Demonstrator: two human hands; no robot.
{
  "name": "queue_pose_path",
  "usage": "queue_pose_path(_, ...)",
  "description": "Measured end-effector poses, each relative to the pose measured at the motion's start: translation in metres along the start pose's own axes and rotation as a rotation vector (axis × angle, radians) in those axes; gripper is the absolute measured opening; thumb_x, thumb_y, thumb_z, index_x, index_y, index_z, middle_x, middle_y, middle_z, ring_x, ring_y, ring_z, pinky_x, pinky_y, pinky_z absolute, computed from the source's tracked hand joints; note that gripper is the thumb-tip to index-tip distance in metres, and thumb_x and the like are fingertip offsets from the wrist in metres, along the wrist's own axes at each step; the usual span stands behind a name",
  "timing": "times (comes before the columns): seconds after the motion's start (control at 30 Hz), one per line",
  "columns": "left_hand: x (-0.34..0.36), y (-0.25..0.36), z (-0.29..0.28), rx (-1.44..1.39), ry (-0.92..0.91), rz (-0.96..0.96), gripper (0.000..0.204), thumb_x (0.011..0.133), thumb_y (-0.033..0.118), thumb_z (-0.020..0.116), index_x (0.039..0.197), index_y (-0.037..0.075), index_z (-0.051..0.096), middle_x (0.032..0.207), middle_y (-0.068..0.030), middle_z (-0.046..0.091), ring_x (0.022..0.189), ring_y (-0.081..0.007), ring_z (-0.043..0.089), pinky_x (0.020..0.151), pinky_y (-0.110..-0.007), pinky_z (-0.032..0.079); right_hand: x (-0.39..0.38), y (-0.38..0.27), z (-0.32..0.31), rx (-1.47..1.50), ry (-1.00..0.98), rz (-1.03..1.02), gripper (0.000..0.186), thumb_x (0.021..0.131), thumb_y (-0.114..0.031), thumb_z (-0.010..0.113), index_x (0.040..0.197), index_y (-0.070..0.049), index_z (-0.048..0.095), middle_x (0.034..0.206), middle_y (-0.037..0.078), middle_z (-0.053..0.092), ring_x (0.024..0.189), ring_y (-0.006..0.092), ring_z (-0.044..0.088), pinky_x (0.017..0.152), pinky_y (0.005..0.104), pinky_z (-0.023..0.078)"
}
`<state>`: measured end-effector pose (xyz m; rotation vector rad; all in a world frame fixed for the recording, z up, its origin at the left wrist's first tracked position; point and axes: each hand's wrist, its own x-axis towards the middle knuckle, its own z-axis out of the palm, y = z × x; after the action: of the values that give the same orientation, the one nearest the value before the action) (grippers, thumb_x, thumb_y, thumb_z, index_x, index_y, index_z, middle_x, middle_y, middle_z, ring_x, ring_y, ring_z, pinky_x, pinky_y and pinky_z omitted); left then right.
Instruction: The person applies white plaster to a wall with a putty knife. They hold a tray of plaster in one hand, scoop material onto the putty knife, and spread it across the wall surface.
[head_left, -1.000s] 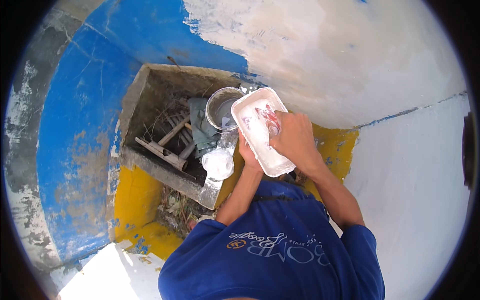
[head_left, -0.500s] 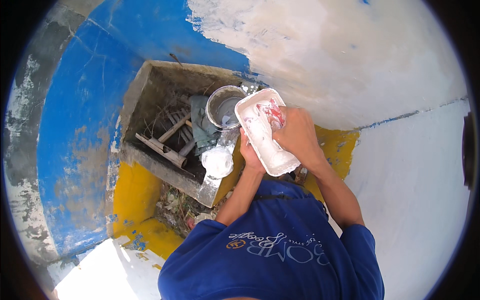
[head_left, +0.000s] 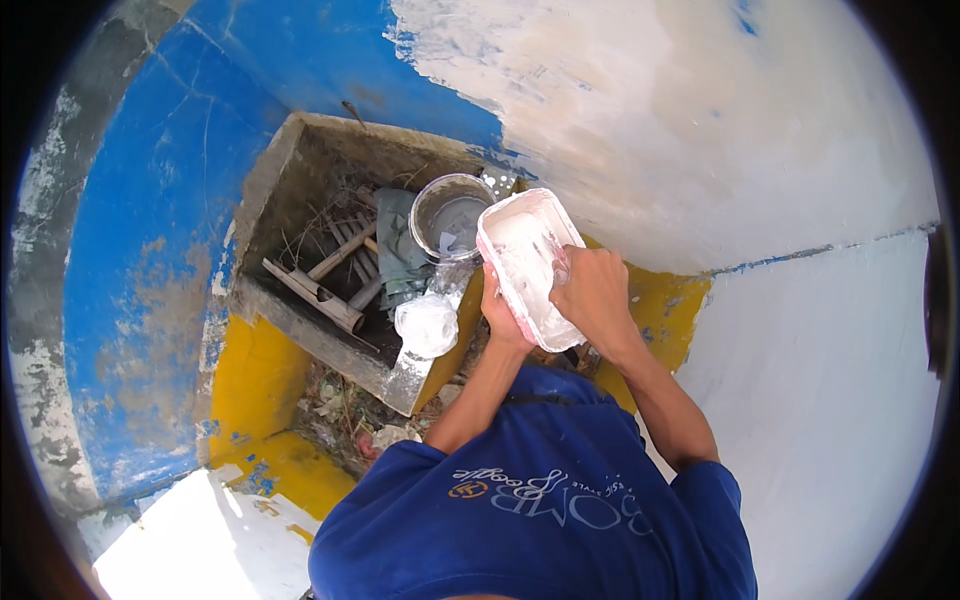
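Observation:
My left hand (head_left: 500, 308) is wrapped round the side of a long tub (head_left: 489, 258), holding it tilted in front of me. White putty (head_left: 522, 262) coats the inside of the tub. My right hand (head_left: 594, 292) reaches over the tub's right rim, fingers closed on a small putty scraper (head_left: 562, 264). Most of the scraper is hidden by the fingers; a half second ago its red, putty-smeared surface showed.
Beyond the tub, a round bucket (head_left: 423, 215) with grey residue stands on the ledge of a concrete box (head_left: 300, 315). A white plastic-wrapped lump (head_left: 427, 325) sits nearer. Bamboo pieces (head_left: 315, 295) and grey-green cloth (head_left: 398, 255) lie inside the box. A patchy white wall (head_left: 690, 120) rises right.
My right hand has turned and drawn down along the tub, so the red scraper is now mostly hidden. The tub has shifted slightly right in the view.

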<state>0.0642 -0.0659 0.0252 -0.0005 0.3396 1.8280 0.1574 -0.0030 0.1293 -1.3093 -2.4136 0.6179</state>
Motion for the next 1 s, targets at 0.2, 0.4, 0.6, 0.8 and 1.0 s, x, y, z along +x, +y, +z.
queue_pose_path(0.2, 0.002, -0.003, -0.024, -0.114, -0.061, -0.043, 0.058, 0.100, 0.049, 0.034, 0.140, 0.008, 0.041, 0.134, -0.0135, 0.052, 0.121, -0.0300, 0.052, 0.106, -0.046, 0.039, -0.013, -0.024, 0.003, 0.141, 0.007, 0.036, 0.016, 0.063, -0.007, 0.062, 0.074, 0.004, 0.065, 0.065, 0.028, 0.060, 0.062, 0.0451, 0.060, 0.060, 0.0502, 0.048)
queue_pose_path(0.4, 0.000, 0.003, -0.003, -0.050, -0.078, -0.011, 0.059, 0.100, 0.051, 0.033, 0.138, 0.008, 0.043, 0.134, -0.0125, 0.053, 0.120, -0.0300, 0.052, 0.106, -0.046, 0.039, -0.001, -0.016, -0.008, 0.156, -0.019, -0.001, 0.017, 0.063, -0.009, 0.063, 0.075, 0.003, 0.066, 0.064, 0.027, 0.060, 0.063, 0.0446, 0.061, 0.060, 0.0508, 0.049)
queue_pose_path(0.6, 0.006, 0.007, -0.009, -0.187, -0.275, -0.045, 0.062, 0.100, 0.052, 0.031, 0.143, 0.007, 0.039, 0.139, -0.0136, 0.049, 0.124, -0.0300, 0.050, 0.107, -0.045, 0.038, 0.000, -0.020, -0.008, 0.093, -0.025, -0.069, 0.016, 0.060, -0.007, 0.062, 0.072, 0.004, 0.064, 0.064, 0.027, 0.059, 0.062, 0.0448, 0.061, 0.060, 0.0507, 0.048)
queue_pose_path(0.8, 0.005, 0.010, -0.011, -0.069, -0.156, 0.009, 0.062, 0.101, 0.051, 0.032, 0.143, 0.006, 0.038, 0.139, -0.0142, 0.049, 0.124, -0.0296, 0.050, 0.108, -0.044, 0.037, 0.010, -0.022, -0.009, 0.171, -0.009, -0.042, 0.016, 0.059, -0.006, 0.062, 0.072, 0.004, 0.064, 0.064, 0.028, 0.059, 0.061, 0.0449, 0.060, 0.060, 0.0496, 0.049)
queue_pose_path(1.0, 0.006, 0.015, -0.012, -0.067, -0.131, -0.010, 0.061, 0.100, 0.051, 0.033, 0.143, 0.008, 0.039, 0.138, -0.0134, 0.050, 0.124, -0.0294, 0.049, 0.108, -0.045, 0.037, 0.013, -0.028, -0.009, 0.138, 0.035, -0.004, 0.016, 0.060, -0.006, 0.062, 0.072, 0.004, 0.065, 0.063, 0.027, 0.059, 0.061, 0.0447, 0.060, 0.059, 0.0486, 0.049)
